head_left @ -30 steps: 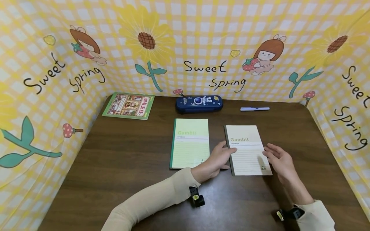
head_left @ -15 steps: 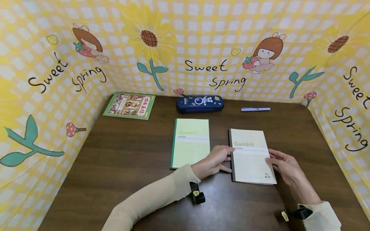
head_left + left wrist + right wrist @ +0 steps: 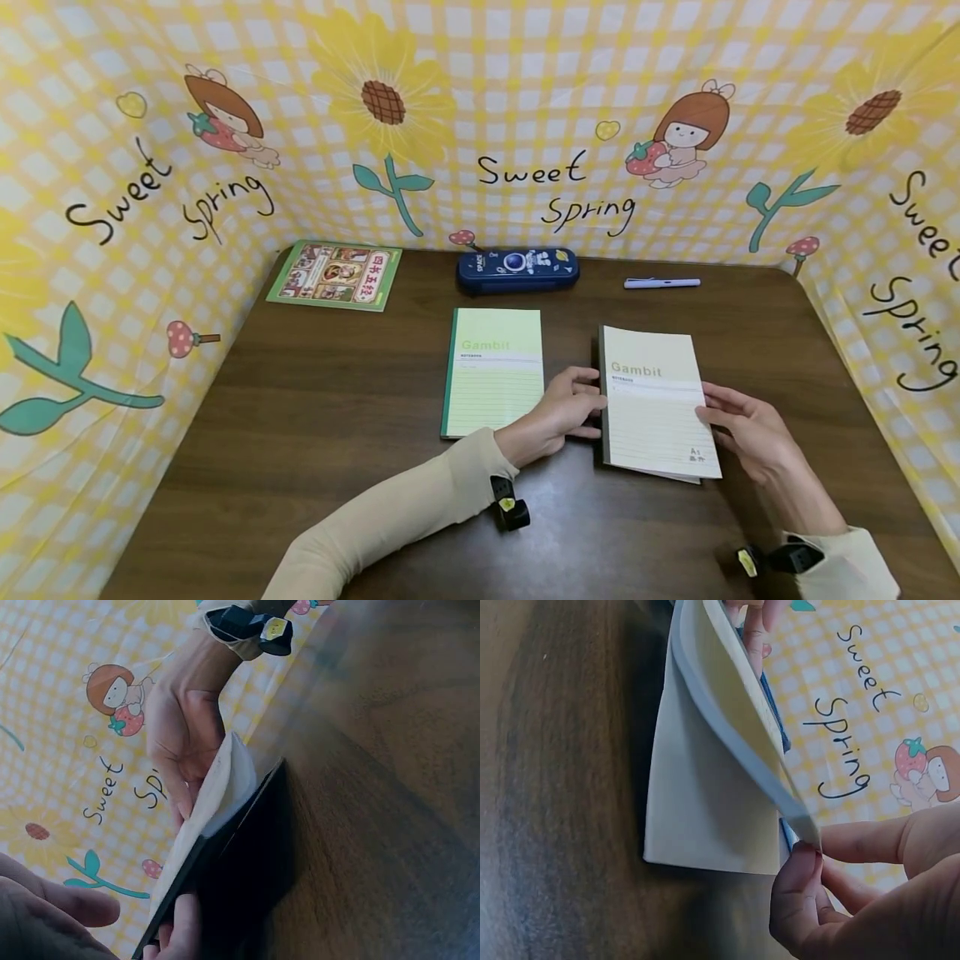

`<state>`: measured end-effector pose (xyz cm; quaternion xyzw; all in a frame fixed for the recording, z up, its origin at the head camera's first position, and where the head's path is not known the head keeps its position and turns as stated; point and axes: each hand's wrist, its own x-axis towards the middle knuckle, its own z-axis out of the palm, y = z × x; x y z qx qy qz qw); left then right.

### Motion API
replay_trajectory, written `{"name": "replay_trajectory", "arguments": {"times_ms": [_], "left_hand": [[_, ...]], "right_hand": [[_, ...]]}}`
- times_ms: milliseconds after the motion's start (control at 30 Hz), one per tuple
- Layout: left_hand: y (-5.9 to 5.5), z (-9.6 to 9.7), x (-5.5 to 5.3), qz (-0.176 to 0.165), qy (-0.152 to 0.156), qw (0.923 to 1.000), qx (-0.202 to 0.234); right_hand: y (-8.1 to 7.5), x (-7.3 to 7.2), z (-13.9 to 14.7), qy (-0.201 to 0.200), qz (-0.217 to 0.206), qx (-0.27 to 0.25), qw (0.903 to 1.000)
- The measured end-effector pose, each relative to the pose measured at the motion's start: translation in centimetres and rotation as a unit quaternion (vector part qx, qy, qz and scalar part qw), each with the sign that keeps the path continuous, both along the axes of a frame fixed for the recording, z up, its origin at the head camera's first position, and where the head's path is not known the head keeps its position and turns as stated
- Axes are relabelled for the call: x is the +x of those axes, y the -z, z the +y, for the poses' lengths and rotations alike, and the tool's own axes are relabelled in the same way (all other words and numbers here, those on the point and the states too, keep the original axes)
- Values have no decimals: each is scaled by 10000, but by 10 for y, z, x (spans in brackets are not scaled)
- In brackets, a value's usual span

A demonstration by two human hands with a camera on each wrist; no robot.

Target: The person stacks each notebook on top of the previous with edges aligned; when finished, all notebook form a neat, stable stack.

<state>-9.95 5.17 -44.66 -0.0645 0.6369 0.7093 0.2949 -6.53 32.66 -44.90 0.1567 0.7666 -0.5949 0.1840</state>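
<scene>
A cream Gambit notebook (image 3: 652, 400) with a dark spine lies on the table in the head view. My right hand (image 3: 753, 429) pinches its right edge between thumb and fingers. In the right wrist view, the cover and a bent sheaf of pages (image 3: 739, 750) lift at that pinch, above the lower part of the notebook (image 3: 705, 817). My left hand (image 3: 558, 412) is at the spine, its fingers (image 3: 184, 919) touching it from the side. Its thumb stands a little apart from the cover in the left wrist view. A light green Gambit notebook (image 3: 495, 367) lies just left, partly behind the left hand.
Along the back stand a navy space-print pencil case (image 3: 517, 272) and a lavender pen (image 3: 662, 283). A green picture-covered book (image 3: 334, 275) lies at the back left. A yellow checked cloth (image 3: 450, 67) walls the brown table (image 3: 315, 400) at the back and sides.
The cream notebook has shifted right and toward me, and its cover and pages have come up at the right edge. My right hand moved right and closed on that edge; the left followed the spine.
</scene>
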Motion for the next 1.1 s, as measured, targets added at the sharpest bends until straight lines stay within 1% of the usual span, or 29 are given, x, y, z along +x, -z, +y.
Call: {"name": "replay_trajectory", "arguments": {"times_ms": [167,467,733,867,1100], "left_hand": [[-4,-4,0,268,-46,9996,-97],[-12,-18,-3,496,-189,9985,-156],[-16,-43,-8,714,-174,9971,-197],[-19,-58,-10,751,-160,9967,-281],[-19,-82,-13,775,-286,9961,-316]], "right_hand": [[-6,0,-4,-23,110,-85,9999],[-14,-7,-17,-48,242,-257,9994],[-20,-17,-42,-88,443,-355,9983],[-20,-22,-57,-140,551,-186,9982],[-19,-31,-81,-228,718,-21,9972]]}}
